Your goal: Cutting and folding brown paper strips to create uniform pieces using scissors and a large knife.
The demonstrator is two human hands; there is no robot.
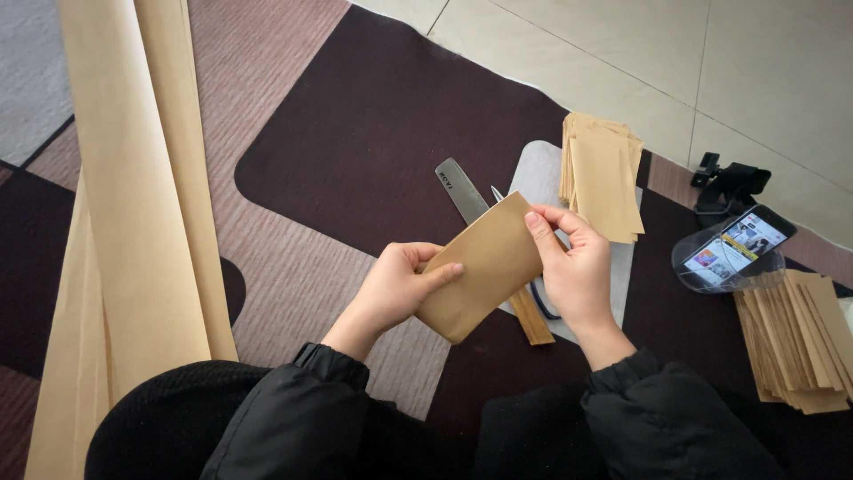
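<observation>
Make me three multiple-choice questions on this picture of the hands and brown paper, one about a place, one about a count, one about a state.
1. Where does the long steel knife with a wooden handle lie?
A. Under the held paper, on the dark rug
B. On the tiled floor
C. On the big paper roll

2. How many hands grip the folded brown paper envelope?
A. None
B. One
C. Two

3. What state is the phone screen in?
A. Lit
B. Dark
C. Face down

Answers: 1 A, its blade and handle stick out from behind the envelope over the rug. 2 C, the left hand and right hand each pinch an edge. 3 A, coloured images glow on it.
</observation>
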